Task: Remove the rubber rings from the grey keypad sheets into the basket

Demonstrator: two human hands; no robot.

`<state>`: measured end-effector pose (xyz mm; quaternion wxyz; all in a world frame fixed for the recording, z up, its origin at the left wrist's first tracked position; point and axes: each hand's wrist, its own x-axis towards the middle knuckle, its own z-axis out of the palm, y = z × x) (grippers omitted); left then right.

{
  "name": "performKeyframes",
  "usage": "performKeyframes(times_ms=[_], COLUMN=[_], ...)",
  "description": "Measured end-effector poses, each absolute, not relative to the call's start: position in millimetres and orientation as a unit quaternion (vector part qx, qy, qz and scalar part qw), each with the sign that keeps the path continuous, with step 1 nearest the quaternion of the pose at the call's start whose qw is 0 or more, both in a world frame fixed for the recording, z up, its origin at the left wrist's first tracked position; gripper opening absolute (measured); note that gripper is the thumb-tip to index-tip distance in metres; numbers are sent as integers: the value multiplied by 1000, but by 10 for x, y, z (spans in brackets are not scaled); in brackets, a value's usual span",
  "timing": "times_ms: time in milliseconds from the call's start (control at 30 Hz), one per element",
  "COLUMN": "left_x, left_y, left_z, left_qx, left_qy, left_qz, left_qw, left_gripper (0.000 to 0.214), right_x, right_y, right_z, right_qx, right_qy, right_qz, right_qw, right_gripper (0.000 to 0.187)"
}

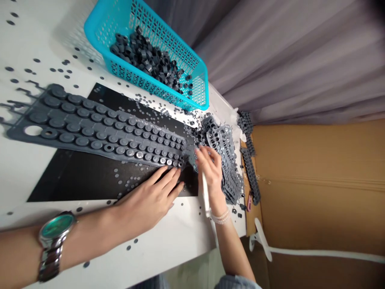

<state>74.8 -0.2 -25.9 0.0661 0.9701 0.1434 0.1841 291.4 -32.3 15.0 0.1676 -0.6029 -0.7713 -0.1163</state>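
Observation:
My left hand (147, 200) lies flat with its fingers spread, the fingertips pressing on the narrow end of a grey rubber keypad sheet (99, 130) with rows of round buttons. The sheet lies on a black mat (81, 180). My right hand (212, 170) grips a thin white stick (205, 192), and its fingertips are at a pile of punched grey rubber sheets (224, 150). Small grey rubber discs (120, 180) are scattered around both hands.
A turquoise plastic basket (144, 60) full of dark rubber pieces stands on the white table (168, 237). Dark rubber strips (250, 174) lie beyond the table edge on a cardboard box (315, 180). A grey curtain (288, 60) hangs behind.

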Motion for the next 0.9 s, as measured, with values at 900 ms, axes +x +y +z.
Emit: performKeyframes(times_ms=[900], left_x=[461], left_y=[129], left_z=[-258], left_qx=[965], left_qy=[168], left_qz=[195], left_qw=[55], left_gripper=[49], right_x=[2355], right_y=[-439], right_z=[-31], right_qx=[-629], right_qy=[-726], right_qz=[-61], right_qw=[273], right_gripper=[30])
